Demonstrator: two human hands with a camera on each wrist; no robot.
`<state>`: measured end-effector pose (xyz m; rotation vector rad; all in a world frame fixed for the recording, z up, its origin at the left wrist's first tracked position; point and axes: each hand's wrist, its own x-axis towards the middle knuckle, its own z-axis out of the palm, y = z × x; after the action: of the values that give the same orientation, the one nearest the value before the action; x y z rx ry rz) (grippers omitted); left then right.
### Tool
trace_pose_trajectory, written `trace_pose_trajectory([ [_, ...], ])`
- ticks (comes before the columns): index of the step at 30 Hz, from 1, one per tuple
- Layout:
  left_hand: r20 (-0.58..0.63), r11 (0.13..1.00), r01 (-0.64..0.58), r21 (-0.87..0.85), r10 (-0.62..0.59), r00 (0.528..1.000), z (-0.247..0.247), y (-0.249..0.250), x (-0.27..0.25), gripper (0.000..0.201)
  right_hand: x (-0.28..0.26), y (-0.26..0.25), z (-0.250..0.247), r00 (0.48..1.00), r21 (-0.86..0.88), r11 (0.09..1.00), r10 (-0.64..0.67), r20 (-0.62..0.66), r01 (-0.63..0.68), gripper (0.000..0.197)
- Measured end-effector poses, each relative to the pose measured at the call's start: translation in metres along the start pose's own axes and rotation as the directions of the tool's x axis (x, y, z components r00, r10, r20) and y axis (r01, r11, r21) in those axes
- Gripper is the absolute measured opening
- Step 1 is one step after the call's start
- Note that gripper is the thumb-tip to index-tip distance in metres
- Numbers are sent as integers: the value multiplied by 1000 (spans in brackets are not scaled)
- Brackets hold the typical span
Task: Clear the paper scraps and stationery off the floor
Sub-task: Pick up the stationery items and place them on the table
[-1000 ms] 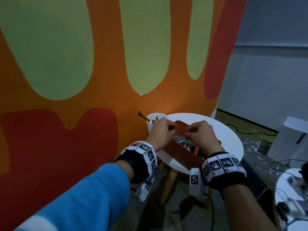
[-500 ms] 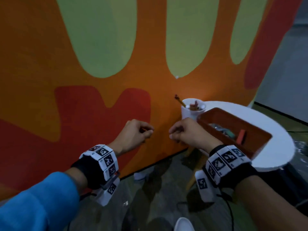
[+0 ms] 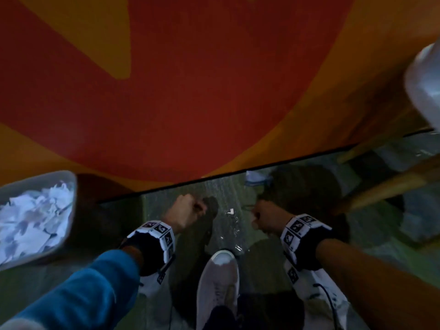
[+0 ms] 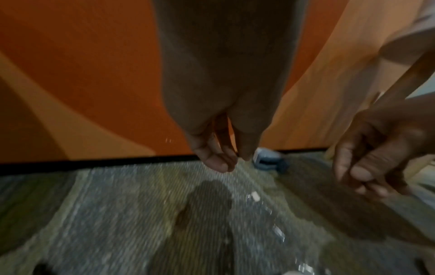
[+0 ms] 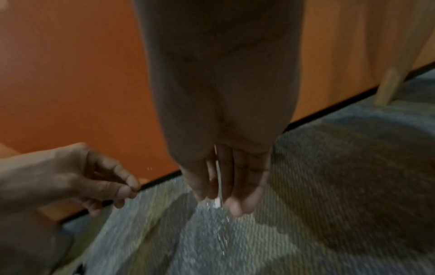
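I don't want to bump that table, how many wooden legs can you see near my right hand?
2: a near leg just right of the right hand, a far leg by the wall; others may be hidden.

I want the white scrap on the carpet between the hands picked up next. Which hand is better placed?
Probably the right hand: the white scrap lies slightly nearer it on the carpet, and the right wrist view shows it just below those fingertips. The left hand is farther off.
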<state>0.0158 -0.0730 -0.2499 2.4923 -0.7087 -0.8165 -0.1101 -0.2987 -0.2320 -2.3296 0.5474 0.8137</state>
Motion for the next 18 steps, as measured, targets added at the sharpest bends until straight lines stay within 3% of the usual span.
trace_pose_trajectory([
  [3,109,996,50,-74,-41,993,47,-32,13,27,31,14,36,999,45,999,9,30,-11,10],
  [6,55,983,62,-171,-53,997,91,-50,21,37,61,34,68,999,106,994,19,-27,-16,10],
  [9,101,995,-89,41,84,991,115,-58,30,11,87,46,99,997,105,994,27,-67,-19,20],
  [12,126,983,-180,40,174,977,131,-61,33,31,89,39,118,984,197,979,84,-157,-52,30],
  [15,22,971,-235,38,234,972,140,-63,32,26,82,26,128,958,224,972,127,-256,-69,32],
  [18,-64,970,-244,13,244,968,144,-64,27,20,76,18,132,935,208,978,102,-339,-32,22],
])
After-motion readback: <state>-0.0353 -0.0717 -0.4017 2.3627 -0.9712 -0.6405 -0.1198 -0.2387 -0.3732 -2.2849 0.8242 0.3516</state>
